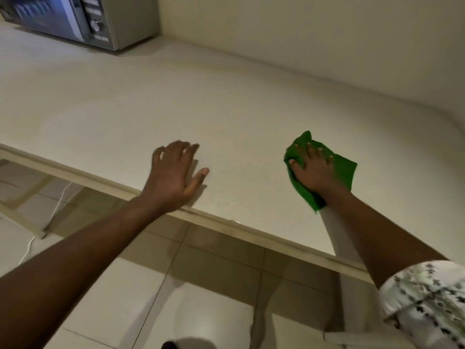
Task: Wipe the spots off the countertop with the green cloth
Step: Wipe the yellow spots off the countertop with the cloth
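The green cloth lies crumpled on the pale countertop, near its front edge on the right. My right hand presses flat on top of the cloth, fingers spread over it. Flat on the bare countertop to the left rests my left hand, palm down by the front edge, fingers apart, holding nothing. I cannot make out distinct spots on the surface, apart from a tiny dark speck between the hands.
A silver microwave stands at the back left of the countertop. A plain wall runs behind the counter. Below the front edge is a tiled floor with a white cable at the left.
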### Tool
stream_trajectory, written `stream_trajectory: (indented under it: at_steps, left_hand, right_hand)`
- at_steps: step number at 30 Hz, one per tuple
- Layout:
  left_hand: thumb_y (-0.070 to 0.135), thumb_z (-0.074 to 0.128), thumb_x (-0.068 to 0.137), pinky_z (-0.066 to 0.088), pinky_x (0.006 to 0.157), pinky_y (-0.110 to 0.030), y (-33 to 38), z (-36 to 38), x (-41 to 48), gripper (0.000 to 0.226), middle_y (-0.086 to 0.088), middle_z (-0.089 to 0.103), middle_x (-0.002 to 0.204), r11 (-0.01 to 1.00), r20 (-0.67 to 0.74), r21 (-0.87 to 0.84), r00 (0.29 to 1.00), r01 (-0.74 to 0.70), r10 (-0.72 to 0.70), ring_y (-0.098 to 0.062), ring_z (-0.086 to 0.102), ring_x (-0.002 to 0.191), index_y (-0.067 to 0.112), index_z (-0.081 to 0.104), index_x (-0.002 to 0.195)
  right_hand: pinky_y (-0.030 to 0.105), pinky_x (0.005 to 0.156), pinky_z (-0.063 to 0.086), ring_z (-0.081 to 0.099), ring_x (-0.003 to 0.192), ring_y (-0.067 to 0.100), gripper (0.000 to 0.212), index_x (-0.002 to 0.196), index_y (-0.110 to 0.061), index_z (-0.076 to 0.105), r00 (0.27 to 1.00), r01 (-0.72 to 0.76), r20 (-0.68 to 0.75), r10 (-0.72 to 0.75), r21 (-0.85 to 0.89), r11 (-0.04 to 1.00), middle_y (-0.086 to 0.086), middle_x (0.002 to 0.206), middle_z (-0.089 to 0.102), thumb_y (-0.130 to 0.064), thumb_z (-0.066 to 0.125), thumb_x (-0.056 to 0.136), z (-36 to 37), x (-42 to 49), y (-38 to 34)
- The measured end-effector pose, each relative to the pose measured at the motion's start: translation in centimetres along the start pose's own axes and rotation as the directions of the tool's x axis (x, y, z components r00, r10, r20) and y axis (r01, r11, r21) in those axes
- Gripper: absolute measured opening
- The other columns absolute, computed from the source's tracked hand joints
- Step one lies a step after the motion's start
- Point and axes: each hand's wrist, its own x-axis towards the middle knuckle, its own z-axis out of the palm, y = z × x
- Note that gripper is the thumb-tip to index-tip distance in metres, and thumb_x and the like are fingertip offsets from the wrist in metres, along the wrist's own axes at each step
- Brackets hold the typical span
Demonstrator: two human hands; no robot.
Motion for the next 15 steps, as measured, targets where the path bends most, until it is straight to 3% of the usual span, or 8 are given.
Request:
stream_trajectory:
  at_steps: [2, 5, 9, 12, 15]
  left_hand:
    - [0.061, 0.026, 0.095, 0.025, 0.117, -0.052, 2.8, 1.1, 0.0, 0.075, -0.012, 0.047, 0.15, 0.999, 0.035, -0.022, 0.999, -0.023, 0.024, -0.028, 0.038, 0.144, 0.012, 0.042, 0.15]
    - [0.061, 0.026, 0.096, 0.027, 0.115, -0.052, 4.8, 2.6, -0.1, 0.075, -0.012, 0.048, 0.148, 0.997, 0.075, 0.007, 0.995, -0.07, 0.07, -0.029, 0.04, 0.142, 0.011, 0.043, 0.148]
    - [0.061, 0.029, 0.096, 0.027, 0.114, -0.052, 4.1, 2.9, -0.1, 0.072, -0.012, 0.048, 0.147, 0.999, 0.055, -0.003, 0.998, -0.033, 0.033, -0.029, 0.042, 0.141, 0.011, 0.046, 0.145]
    - [0.062, 0.029, 0.096, 0.026, 0.115, -0.051, 3.5, 2.9, -0.3, 0.071, -0.012, 0.048, 0.147, 0.999, 0.048, 0.029, 0.998, -0.031, 0.029, -0.028, 0.041, 0.141, 0.012, 0.047, 0.144]
    - [0.063, 0.028, 0.096, 0.027, 0.114, -0.052, 3.7, 2.9, 0.1, 0.072, -0.013, 0.05, 0.145, 0.999, 0.056, 0.039, 0.998, -0.033, 0.031, -0.029, 0.043, 0.14, 0.011, 0.049, 0.142]
  right_hand:
    - [0.064, 0.125, 0.002, 0.007, 0.158, 0.042, 0.069, 0.164, -0.03, 0.014, 0.999, 0.041, -0.024, -0.041, 0.011, 0.999, 0.013, 0.173, 0.008, -0.061, 0.025, 0.103, 1.2, -1.9, -2.3]
    - [0.062, 0.125, -0.001, 0.004, 0.159, 0.038, 0.073, 0.163, -0.039, 0.012, 0.955, 0.297, -0.014, -0.297, 0.009, 0.955, 0.006, 0.174, 0.006, -0.072, 0.015, 0.098, 2.9, -7.3, -4.7]
    - [0.055, 0.128, 0.0, 0.002, 0.159, 0.027, 0.068, 0.16, -0.051, 0.008, 0.893, 0.45, -0.013, -0.45, 0.022, 0.893, -0.008, 0.173, 0.004, -0.076, 0.014, 0.096, 2.7, -12.2, -1.0]
    - [0.058, 0.127, 0.004, 0.008, 0.159, 0.03, 0.071, 0.161, -0.049, 0.012, 0.95, 0.307, -0.053, -0.307, -0.008, 0.952, -0.003, 0.173, 0.007, -0.076, 0.016, 0.095, 1.0, -11.0, 5.1]
    - [0.064, 0.125, 0.008, 0.012, 0.158, 0.039, 0.077, 0.162, -0.041, 0.017, 0.996, -0.011, -0.087, 0.008, -0.027, 1.0, 0.008, 0.173, 0.012, -0.075, 0.018, 0.093, -0.2, -7.0, 9.8]
